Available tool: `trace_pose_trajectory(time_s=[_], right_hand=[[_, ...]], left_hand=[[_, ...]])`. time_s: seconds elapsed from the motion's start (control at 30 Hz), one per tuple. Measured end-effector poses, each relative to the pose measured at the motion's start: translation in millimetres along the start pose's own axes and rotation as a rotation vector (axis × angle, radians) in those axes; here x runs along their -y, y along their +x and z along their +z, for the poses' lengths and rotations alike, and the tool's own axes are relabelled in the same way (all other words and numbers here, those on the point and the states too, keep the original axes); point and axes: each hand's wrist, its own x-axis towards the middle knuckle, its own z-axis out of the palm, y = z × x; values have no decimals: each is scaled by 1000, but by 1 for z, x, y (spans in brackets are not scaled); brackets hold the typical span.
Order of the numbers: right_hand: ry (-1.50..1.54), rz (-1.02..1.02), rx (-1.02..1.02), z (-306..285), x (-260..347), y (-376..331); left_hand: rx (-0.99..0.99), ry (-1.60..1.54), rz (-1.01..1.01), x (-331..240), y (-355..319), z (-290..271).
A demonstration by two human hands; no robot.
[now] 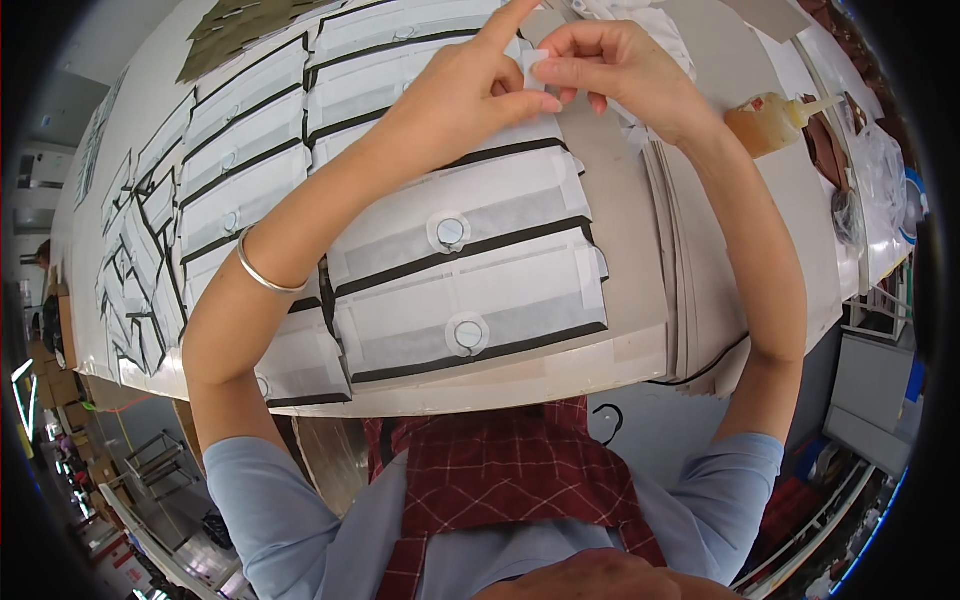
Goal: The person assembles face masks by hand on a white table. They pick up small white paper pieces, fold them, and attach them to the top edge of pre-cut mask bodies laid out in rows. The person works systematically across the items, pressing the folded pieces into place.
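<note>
At the far middle of the table, my right hand pinches a small white piece between thumb and fingertips. Just left of it is my left hand, its index finger stretched out and thumb apart, with other fingers curled; I see nothing held in it. Below both hands lie rows of white panels with black edges, overlapping one another. The nearest ones each carry a round silvery disc in a pale ring, near the lower edge. My left forearm covers part of the rows.
A glue bottle with amber liquid and a pointed nozzle lies at the right. Stacked grey-beige sheets are beneath my right arm. Loose white black-edged strips lie far left, olive pieces at the back left, clear plastic at the right edge.
</note>
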Motion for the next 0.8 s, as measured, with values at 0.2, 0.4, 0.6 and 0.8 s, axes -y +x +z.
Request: trace_pose_trajectory(time_s=[0.2,0.4,0.6,0.8], right_hand=[[-20,114,-10,-19,-8,3],[43,223,157,-22,-30,4],[58,336,118,-6,-29,-4],[2,332,13,7,-30,-4]], left_hand=[[-127,136,1,46,17,-1],[-120,328,96,48,29,18],[-40,122,-65,51,33,8],[-39,-73,-156,33,4,-10]])
